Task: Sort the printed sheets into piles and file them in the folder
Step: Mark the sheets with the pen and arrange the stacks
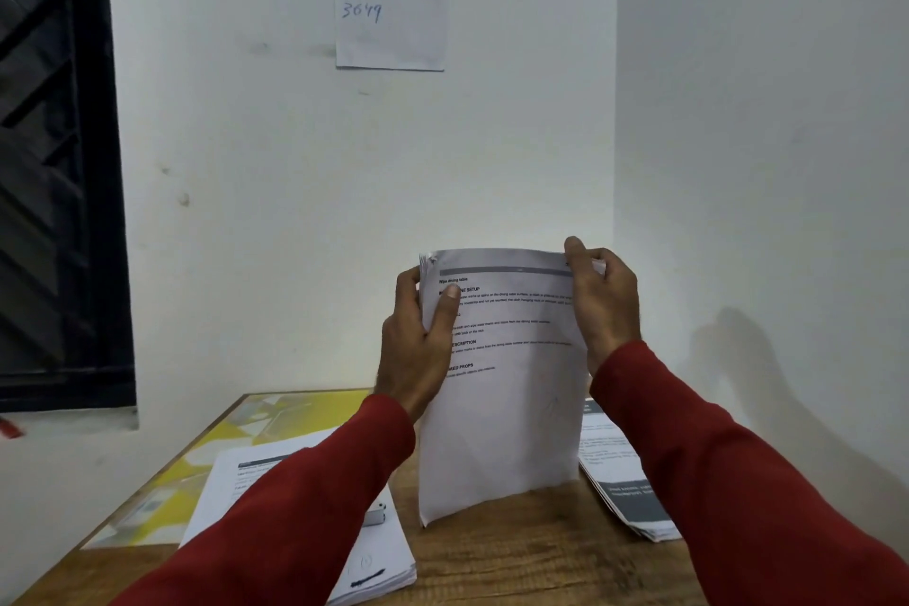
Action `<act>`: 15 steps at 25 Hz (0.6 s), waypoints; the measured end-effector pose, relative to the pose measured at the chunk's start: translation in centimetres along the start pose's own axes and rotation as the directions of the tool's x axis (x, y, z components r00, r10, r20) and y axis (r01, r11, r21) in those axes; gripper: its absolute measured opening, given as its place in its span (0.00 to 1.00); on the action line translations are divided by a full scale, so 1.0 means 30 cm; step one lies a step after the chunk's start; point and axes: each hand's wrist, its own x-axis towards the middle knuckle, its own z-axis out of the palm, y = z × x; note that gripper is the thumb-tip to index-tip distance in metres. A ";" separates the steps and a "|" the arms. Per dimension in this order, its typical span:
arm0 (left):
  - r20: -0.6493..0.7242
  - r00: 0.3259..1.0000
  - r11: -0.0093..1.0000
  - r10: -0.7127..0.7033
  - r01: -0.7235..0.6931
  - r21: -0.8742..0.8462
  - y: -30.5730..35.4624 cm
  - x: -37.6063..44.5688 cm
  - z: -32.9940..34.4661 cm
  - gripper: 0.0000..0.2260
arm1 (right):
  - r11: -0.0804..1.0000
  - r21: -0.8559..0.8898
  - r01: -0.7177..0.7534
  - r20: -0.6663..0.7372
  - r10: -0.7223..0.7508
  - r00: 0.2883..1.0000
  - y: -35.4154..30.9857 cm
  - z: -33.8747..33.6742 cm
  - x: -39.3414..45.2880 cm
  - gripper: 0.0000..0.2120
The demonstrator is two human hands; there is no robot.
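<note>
Two paper piles [315, 497] [620, 472] flank the wooden table [516, 551] against white walls [492, 138].

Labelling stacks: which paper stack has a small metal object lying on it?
The left pile, flat on the table under the left sleeve, carries a small silver object. The right pile and the held bundle show none.

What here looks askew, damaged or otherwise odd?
The held sheets have a crumpled, dog-eared top left corner, beside the left hand. The right pile lies fanned, its edges not squared. Otherwise nothing stands out.

Piles [315, 527] left, [622, 482] right on table [516, 561]
</note>
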 end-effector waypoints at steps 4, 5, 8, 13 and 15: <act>-0.050 0.998 0.999 0.044 -0.046 -0.028 0.061 0.047 0.002 0.10 | 1.000 -0.023 0.010 0.012 -0.009 1.000 -0.001 0.009 0.005 0.16; -0.051 0.997 0.998 0.055 -0.056 -0.027 0.066 0.052 0.003 0.09 | 1.000 -0.025 0.011 0.016 -0.011 1.000 -0.001 0.008 0.004 0.16; -0.040 0.998 0.995 0.050 -0.054 -0.089 0.063 0.054 0.001 0.09 | 1.000 -0.005 0.021 0.026 -0.021 0.999 0.001 -0.004 0.005 0.18; -0.022 0.998 0.973 -0.063 0.056 -0.223 0.039 0.075 0.000 0.09 | 0.993 0.016 0.113 0.059 -0.114 0.992 0.009 -0.028 0.006 0.15; -0.031 0.996 0.963 -0.087 0.076 -0.260 0.039 0.081 -0.002 0.09 | 0.983 0.023 0.182 0.149 -0.183 0.972 0.016 -0.036 -0.002 0.13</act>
